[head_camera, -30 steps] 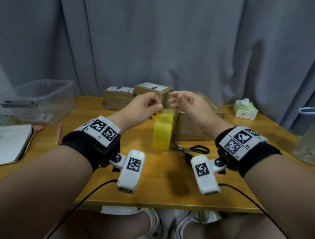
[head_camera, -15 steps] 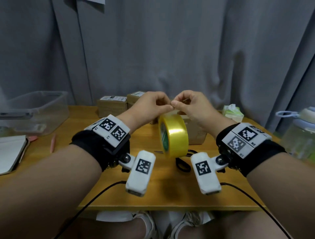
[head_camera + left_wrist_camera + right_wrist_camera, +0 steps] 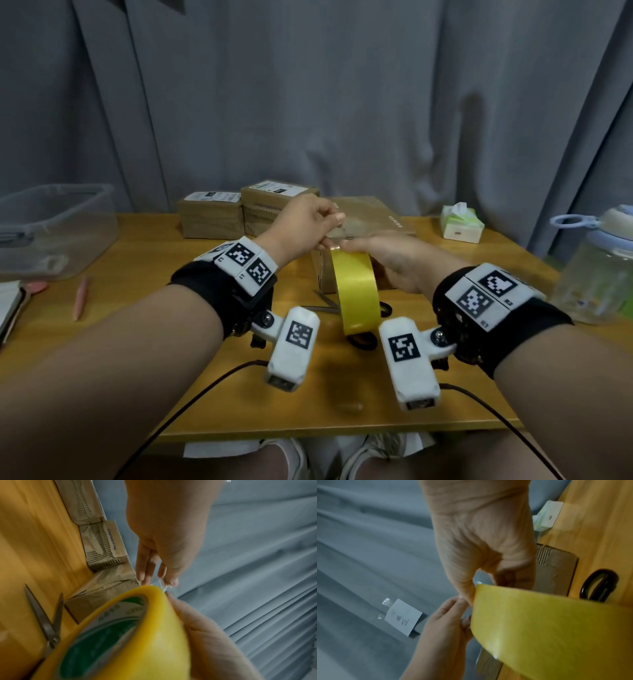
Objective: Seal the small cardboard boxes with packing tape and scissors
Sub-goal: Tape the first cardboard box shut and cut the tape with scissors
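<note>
A person sits at a wooden tabletop, both forearms reaching forward. The right hand holds a yellow roll of packing tape upright on its edge above the wood, fingers curled round the top of the roll. The left hand, at about 11 o'clock from the roll, pinches the clear free end of the tape between thumb and fingertips, just clear of the roll's top edge.

The step in hand looks like starting the tape: the loose end is lifted, but only a short tab shows. The next move probably calls for a steady pull away from the roll to draw out a strip, keeping the thin film from folding onto itself, then laying it over a box seam.

Directly behind the roll, at 12 o'clock, stands a cardboard box, close to both hands. Two smaller labelled cardboard boxes sit side by side at 11 o'clock, against the back edge. Scissors lie flat just beneath the roll, blades parted and pointing to 9 o'clock, untouched.

Further off: a clear plastic bin at 9 o'clock, a pink pen beside it, a tissue pack at 1 o'clock, a water bottle at 3 o'clock. A grey curtain hangs behind the table.
</note>
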Motion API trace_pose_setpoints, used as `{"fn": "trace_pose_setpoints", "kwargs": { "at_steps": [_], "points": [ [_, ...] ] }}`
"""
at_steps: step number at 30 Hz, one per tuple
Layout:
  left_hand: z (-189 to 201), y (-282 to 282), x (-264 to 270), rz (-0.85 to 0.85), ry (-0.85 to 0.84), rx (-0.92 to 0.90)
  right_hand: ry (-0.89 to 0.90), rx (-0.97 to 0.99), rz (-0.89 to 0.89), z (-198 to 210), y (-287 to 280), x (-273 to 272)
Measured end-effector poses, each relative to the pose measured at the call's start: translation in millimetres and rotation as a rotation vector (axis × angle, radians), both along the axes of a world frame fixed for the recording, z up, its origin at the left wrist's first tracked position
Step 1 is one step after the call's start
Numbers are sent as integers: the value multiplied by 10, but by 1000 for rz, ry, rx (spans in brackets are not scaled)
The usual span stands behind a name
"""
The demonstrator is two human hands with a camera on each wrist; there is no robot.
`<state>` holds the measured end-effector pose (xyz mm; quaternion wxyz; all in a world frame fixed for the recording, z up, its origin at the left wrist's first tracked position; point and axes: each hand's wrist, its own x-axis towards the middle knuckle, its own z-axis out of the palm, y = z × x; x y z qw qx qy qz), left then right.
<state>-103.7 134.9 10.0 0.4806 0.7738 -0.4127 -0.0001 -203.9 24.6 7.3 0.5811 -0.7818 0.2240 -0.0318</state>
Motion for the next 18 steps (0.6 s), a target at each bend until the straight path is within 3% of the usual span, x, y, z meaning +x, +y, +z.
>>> {"fn": "trace_pose_setpoints", "kwargs": {
  "at_steps": [6, 12, 18],
  "points": [
    [-23, -138, 272, 159, -219, -5, 123, -142, -78, -32, -99, 74],
    [-99, -212, 438, 142, -111, 34, 76, -31, -195, -41, -143, 152],
    [-70, -277, 569, 163, -45, 68, 120, -20, -173, 1, -190, 225]
  ]
}}
